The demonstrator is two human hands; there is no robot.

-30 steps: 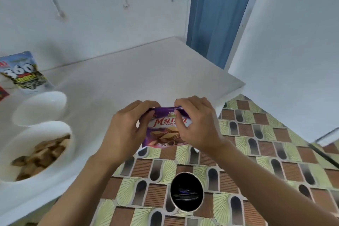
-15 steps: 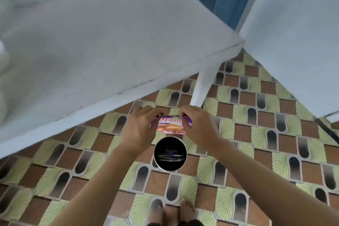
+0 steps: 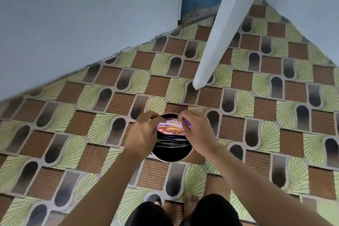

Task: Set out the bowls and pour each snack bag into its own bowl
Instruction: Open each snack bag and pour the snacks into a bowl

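Downward view. The left hand [image 3: 142,134] pinches the 9 o'clock edge of the purple snack bag [image 3: 171,128]. The bag is held between both hands over the 12 o'clock half of a round black bin [image 3: 171,154] with a silver rim, which stands on the patterned floor [image 3: 73,134]. The right hand [image 3: 199,132] pinches the bag's 3 o'clock edge. A white table leg [image 3: 214,46] stands at 1 o'clock of the bin, apart from it.

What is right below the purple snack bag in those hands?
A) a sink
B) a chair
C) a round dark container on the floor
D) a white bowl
C: the purple snack bag, pinched by the left hand and right hand, hangs over the round dark container on the tiled floor.
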